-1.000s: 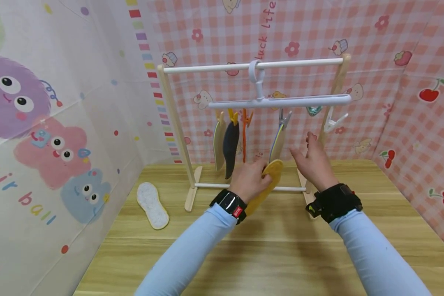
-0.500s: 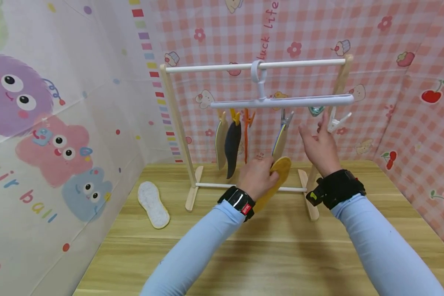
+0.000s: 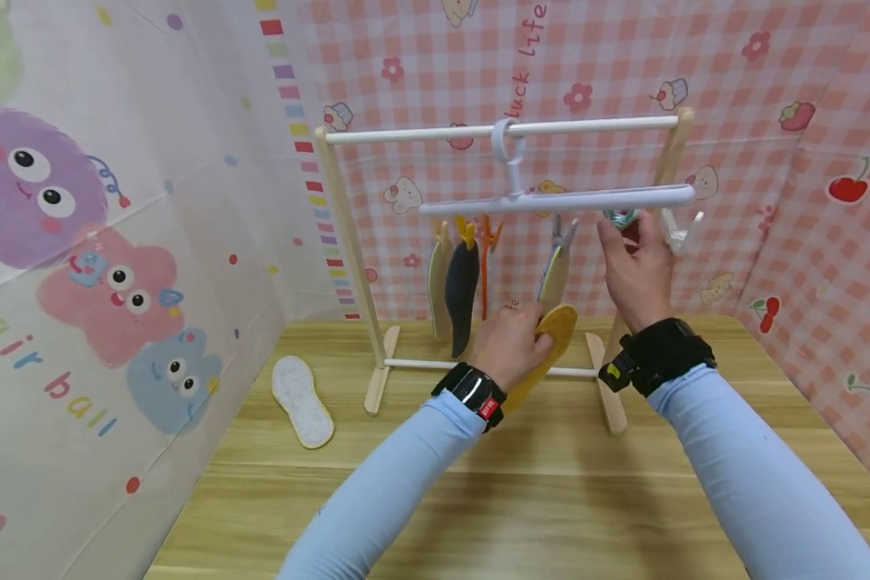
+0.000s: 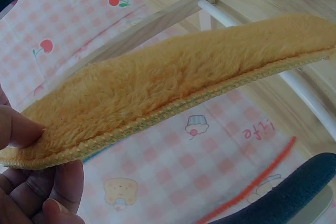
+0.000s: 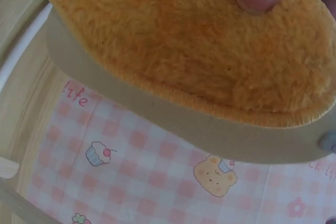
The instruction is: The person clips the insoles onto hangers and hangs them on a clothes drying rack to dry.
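My left hand [image 3: 506,342] pinches a fluffy yellow insole [image 3: 560,324] between thumb and fingers, holding it tilted below the hanger. In the left wrist view the thumb [image 4: 18,129] presses the furry side of the insole [image 4: 173,66]. My right hand [image 3: 641,278] is raised under the right part of the pale hanger [image 3: 602,198], thumb and fingers around a green clip [image 3: 619,216]. A beige insole [image 3: 554,278] hangs from a grey clip [image 3: 563,234], just left of the right hand. The right wrist view shows the yellow insole [image 5: 199,45] in front of the beige one [image 5: 173,124].
A wooden rack with a white top rod [image 3: 406,136] bears the hanger. Several clips hang from it: a dark insole [image 3: 462,290], a beige insole [image 3: 439,290] and an orange strip hang at left, a white clip [image 3: 681,232] at far right. A white insole [image 3: 302,403] lies on the table [image 3: 406,499].
My right hand has risen to the green clip and its fingers have closed about it. My left hand has shifted slightly right with the yellow insole. The white clip has swung right.
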The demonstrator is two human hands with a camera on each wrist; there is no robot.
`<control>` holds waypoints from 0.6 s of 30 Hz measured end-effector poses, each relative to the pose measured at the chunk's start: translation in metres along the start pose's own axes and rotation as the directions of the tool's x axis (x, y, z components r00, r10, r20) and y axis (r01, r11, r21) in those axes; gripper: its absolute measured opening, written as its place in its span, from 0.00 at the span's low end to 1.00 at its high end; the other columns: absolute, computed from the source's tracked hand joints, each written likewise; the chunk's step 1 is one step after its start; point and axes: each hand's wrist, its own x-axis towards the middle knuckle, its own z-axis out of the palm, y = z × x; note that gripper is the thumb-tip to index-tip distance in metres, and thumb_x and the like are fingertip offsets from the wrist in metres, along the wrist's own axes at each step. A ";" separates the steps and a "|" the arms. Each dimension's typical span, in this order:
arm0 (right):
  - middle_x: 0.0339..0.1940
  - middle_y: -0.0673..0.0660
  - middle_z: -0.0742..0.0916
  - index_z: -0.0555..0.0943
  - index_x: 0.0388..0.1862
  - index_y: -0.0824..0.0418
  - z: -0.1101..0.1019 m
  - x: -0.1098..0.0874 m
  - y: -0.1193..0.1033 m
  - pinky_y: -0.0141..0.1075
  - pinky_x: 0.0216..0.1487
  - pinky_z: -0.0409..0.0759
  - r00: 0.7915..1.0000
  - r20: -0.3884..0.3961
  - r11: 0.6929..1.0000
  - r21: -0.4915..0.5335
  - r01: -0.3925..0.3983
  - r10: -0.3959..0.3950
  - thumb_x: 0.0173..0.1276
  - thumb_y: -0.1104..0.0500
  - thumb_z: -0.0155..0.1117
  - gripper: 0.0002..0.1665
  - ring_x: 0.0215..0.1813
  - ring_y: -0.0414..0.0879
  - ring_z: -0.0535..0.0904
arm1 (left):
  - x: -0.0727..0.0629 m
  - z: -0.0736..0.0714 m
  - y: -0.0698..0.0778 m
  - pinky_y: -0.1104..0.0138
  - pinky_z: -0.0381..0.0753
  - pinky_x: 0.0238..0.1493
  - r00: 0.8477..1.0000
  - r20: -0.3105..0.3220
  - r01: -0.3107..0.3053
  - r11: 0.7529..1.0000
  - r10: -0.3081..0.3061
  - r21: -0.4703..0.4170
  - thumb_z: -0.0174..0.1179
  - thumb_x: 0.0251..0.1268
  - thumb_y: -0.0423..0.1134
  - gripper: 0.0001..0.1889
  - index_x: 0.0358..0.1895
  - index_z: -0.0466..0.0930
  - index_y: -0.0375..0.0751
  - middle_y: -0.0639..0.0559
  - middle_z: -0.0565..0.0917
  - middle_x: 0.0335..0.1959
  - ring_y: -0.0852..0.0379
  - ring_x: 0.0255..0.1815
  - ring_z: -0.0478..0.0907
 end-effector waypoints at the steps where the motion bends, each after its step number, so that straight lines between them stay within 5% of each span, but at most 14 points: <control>1: 0.57 0.58 0.81 0.75 0.65 0.57 0.001 0.000 -0.001 0.37 0.56 0.71 1.000 -0.004 1.000 -0.021 0.001 -0.001 0.75 0.42 0.55 0.28 0.57 0.46 0.75 | 0.000 0.000 0.000 0.67 0.69 0.20 1.000 -0.003 -0.001 1.000 0.001 0.004 0.62 0.63 0.43 0.08 0.29 0.74 0.47 0.56 0.75 0.22 0.59 0.23 0.73; 11: 0.45 0.58 0.84 0.77 0.60 0.60 0.000 -0.005 -0.008 0.34 0.40 0.69 0.994 0.106 0.998 -0.064 -0.029 0.035 0.75 0.38 0.53 0.30 0.43 0.44 0.77 | 0.004 -0.004 0.004 0.70 0.66 0.19 1.000 0.001 0.002 1.000 -0.002 -0.023 0.63 0.65 0.42 0.05 0.39 0.79 0.46 0.59 0.75 0.20 0.62 0.19 0.71; 18: 0.45 0.56 0.85 0.79 0.52 0.61 -0.001 -0.005 -0.009 0.37 0.52 0.70 0.982 0.178 0.998 -0.002 -0.066 0.065 0.74 0.39 0.54 0.27 0.49 0.42 0.76 | 0.008 -0.004 0.005 0.70 0.65 0.16 0.999 0.007 0.036 0.999 -0.036 -0.037 0.63 0.65 0.42 0.05 0.39 0.79 0.47 0.59 0.75 0.18 0.62 0.17 0.72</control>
